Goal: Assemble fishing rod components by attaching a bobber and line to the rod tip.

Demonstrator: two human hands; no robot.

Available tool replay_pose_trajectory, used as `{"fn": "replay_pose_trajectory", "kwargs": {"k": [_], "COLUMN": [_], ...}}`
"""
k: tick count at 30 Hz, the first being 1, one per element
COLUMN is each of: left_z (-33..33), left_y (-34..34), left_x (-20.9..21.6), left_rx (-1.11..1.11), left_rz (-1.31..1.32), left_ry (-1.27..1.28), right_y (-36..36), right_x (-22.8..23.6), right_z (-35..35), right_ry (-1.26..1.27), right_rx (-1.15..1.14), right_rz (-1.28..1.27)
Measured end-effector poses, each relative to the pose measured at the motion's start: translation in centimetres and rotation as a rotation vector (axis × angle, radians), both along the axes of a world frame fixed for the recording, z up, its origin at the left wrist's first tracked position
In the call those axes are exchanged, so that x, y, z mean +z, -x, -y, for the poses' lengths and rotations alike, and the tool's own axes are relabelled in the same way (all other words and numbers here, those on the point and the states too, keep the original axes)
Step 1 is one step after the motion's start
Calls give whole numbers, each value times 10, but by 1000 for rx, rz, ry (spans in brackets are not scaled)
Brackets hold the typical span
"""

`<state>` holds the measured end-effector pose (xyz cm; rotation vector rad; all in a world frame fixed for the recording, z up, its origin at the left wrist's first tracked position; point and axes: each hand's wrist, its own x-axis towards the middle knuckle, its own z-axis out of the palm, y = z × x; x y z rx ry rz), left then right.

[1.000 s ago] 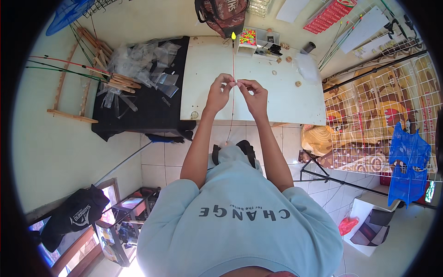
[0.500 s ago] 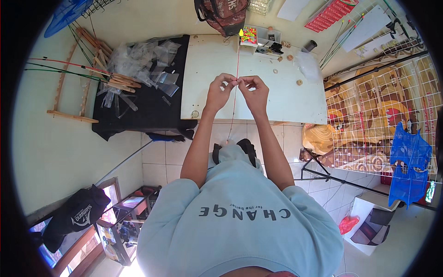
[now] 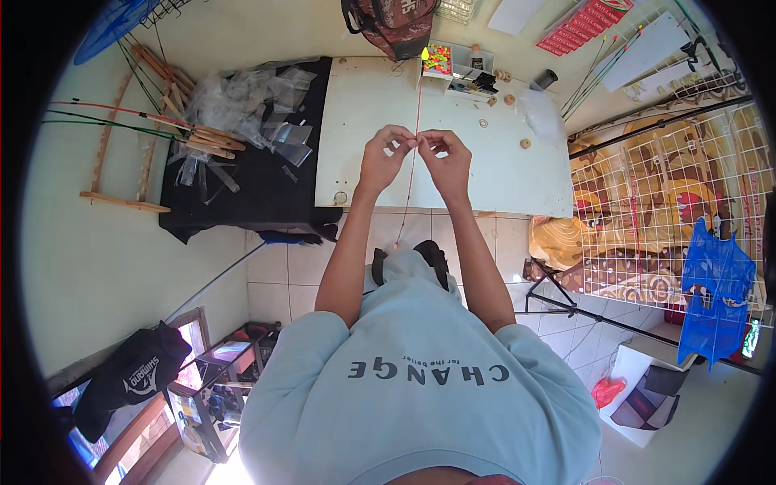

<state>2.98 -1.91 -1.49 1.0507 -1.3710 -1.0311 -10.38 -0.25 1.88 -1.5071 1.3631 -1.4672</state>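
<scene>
A thin red rod (image 3: pixel 419 105) with a yellow tip runs lengthwise away from my body, its near end close to my lap. It looks like a slim fishing rod. My left hand (image 3: pixel 385 160) pinches it from the left with thumb and forefinger. From the other side my right hand (image 3: pixel 445 166) meets it, fingertips pressed together on the same spot. The fingertips of both hands touch or nearly touch, above the white tabletop (image 3: pixel 485 178). Whatever small thing may be between them is too fine to make out.
A box of bright coloured beads (image 3: pixel 437 59) stands at the table's back edge, beside a compartment tray (image 3: pixel 473 81). Small rings and a plastic bag (image 3: pixel 537 113) lie to the right. Plastic sleeves (image 3: pixel 242 101) and wooden-handled rods (image 3: pixel 214 144) cover the black cloth at left.
The hands keep the same pinch on the rod, almost unmoved. The whole view has shifted very slightly.
</scene>
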Motion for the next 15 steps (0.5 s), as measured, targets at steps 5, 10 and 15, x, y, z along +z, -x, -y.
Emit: {"fn": "replay_pose_trajectory", "kwargs": {"k": [5,10,15], "left_z": [-1,-3,-4], "left_y": [3,5,6], "left_x": [0,-1,-3], "left_rx": [15,46,48], "left_rz": [-30,21,8], "left_ry": [17,45,81], "right_y": [3,9,12], "right_x": [-10,-16,-18], "right_z": [2,3,2], "right_ry": [-27,-90,-131], "right_rx": [43,77,105], "right_rz": [76,138,204]}}
